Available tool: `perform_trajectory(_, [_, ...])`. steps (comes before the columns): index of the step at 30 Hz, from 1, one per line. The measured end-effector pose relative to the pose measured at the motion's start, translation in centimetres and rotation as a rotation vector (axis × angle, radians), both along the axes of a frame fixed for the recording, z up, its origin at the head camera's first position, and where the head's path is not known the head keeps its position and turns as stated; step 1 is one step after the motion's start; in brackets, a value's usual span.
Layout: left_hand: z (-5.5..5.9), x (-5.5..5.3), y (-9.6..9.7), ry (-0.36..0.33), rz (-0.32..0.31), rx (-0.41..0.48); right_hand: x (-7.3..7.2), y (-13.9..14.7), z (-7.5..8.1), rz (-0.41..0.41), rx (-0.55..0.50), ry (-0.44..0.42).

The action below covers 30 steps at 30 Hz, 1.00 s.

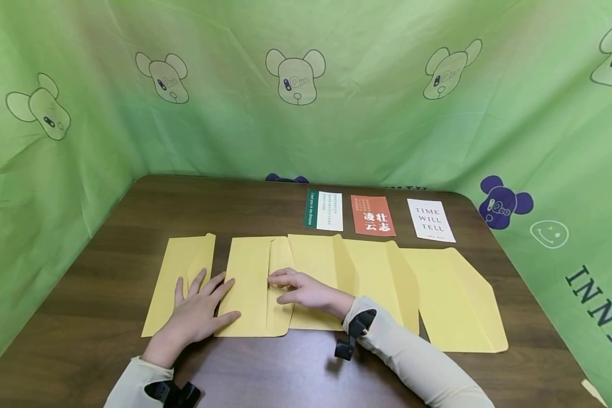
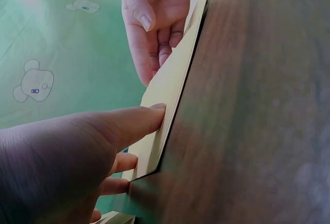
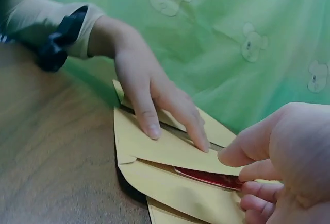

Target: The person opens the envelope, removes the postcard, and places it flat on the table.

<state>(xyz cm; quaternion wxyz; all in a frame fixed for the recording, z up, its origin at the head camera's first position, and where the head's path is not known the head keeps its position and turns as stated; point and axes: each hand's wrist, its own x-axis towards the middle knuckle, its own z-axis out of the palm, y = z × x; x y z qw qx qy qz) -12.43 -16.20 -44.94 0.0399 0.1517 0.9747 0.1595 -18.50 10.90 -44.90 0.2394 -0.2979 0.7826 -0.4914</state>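
Observation:
My left hand [image 1: 196, 317] lies with fingers spread over the left edge of a yellow paper envelope [image 1: 247, 300], its thumb resting on the paper. Some of its fingers reach toward another yellow envelope [image 1: 175, 258] at the far left. My right hand [image 1: 306, 292] is at the mouth of the middle envelope, its fingertips right at the opening beside the unfolded flap [image 1: 280, 317]. Inside that mouth a red card [image 3: 211, 176] shows in the right wrist view, mostly hidden by the envelope. In the left wrist view, the right thumb [image 2: 142, 13] stands apart from the fingers.
Three more yellow envelopes with open flaps lie to the right, partly overlapping, the outermost [image 1: 454, 306] near the right edge. Behind them lie a green-and-white card [image 1: 328, 211], a red card [image 1: 373, 215] and a white card [image 1: 430, 220] on the brown table [image 1: 97, 283]. Green cloth [image 1: 367, 130] hangs around it.

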Motion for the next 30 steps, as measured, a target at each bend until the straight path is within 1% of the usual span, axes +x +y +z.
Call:
perform_trajectory(6, [0.0, 0.0, 0.0, 0.002, -0.003, 0.001, -0.2, 0.2, -0.3, 0.019, -0.091, -0.127])
perform_trajectory(8, [0.0, 0.0, 0.0, 0.001, -0.001, 0.001, -0.3, 0.2, -0.2, 0.025, -0.104, -0.151])
perform_trajectory(9, [0.0, 0.0, 0.0, 0.0, 0.0, 0.001, -0.3, 0.2, -0.2, 0.027, -0.101, -0.148])
perform_trajectory(11, [0.0, 0.0, 0.0, 0.0, -0.001, 0.005, -0.2, 0.1, -0.1, 0.036, -0.079, -0.115])
perform_trajectory(13, [-0.3, 0.0, -0.1, 0.012, -0.002, 0.009, -0.2, 0.1, 0.0, 0.047, -0.039, -0.053])
perform_trajectory(18, [-0.3, 0.0, 0.0, 0.012, -0.001, 0.009, 0.3, 0.1, 0.6, 0.077, 0.142, 0.202])
perform_trajectory(20, [0.0, 0.0, 0.0, -0.002, -0.001, 0.007, 0.5, 0.1, 0.7, 0.094, 0.198, 0.291])
perform_trajectory(21, [0.0, 0.1, 0.0, -0.002, -0.001, 0.006, 0.6, 0.0, 0.7, 0.102, 0.214, 0.316])
perform_trajectory(24, [0.1, 0.0, 0.0, -0.004, 0.001, 0.004, 0.7, -0.3, 0.6, 0.109, 0.211, 0.301])
perform_trajectory(27, [0.2, 0.1, 0.0, -0.006, 0.002, 0.006, 0.9, -0.5, 0.5, 0.09, 0.21, 0.271])
perform_trajectory(28, [0.1, 0.1, 0.0, -0.008, 0.002, 0.006, 0.9, -0.6, 0.5, 0.086, 0.218, 0.281])
perform_trajectory(30, [0.1, 0.1, 0.0, -0.009, 0.0, 0.009, 1.0, -0.6, 0.5, 0.088, 0.268, 0.352])
